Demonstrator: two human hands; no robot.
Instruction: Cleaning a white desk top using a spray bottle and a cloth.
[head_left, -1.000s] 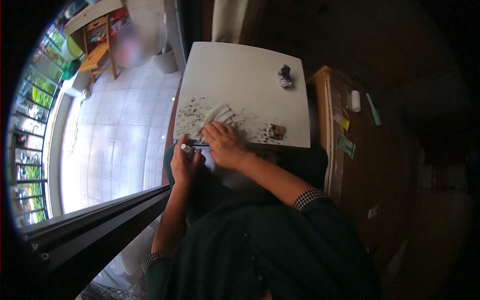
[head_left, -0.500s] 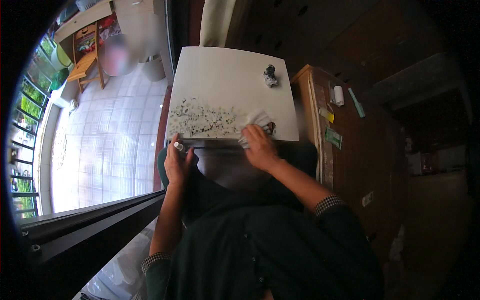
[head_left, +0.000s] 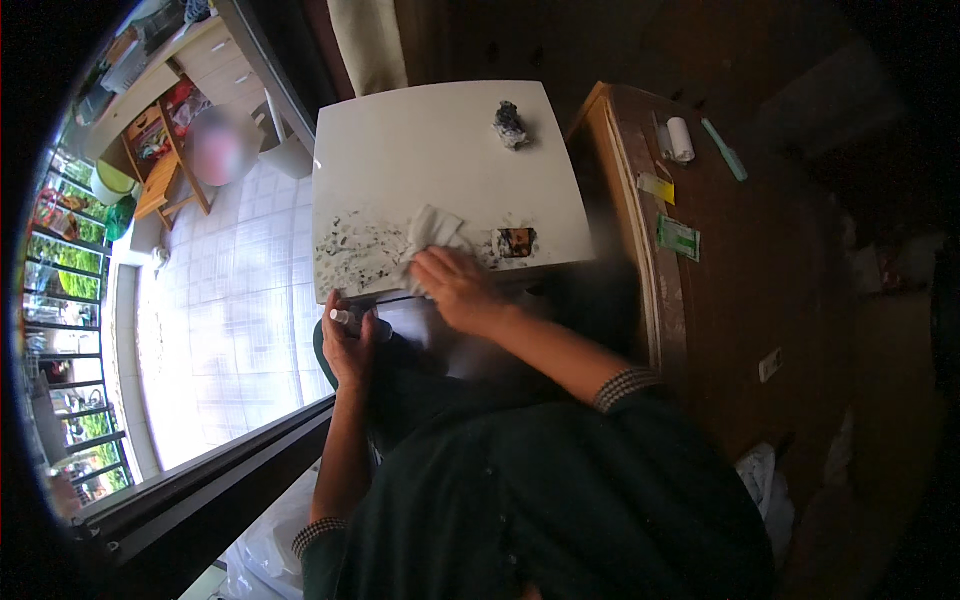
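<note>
Bare left hand [head_left: 347, 352]: fingers curled, gripping
Bare left forearm [head_left: 340, 450]: aimed at 12 o'clock
Bare right hand [head_left: 462, 292]: palm down, fingers extended
Bare right forearm [head_left: 560, 350]: slanted toward 10 o'clock

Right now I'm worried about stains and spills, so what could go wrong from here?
The white cloth under the right grip might smear the dark specks farther across the white tabletop.
Specks close to its near edge could be pushed over the side.
The small white-capped bottle in the left grip sits just beyond that edge and might fall if it slips.
</note>
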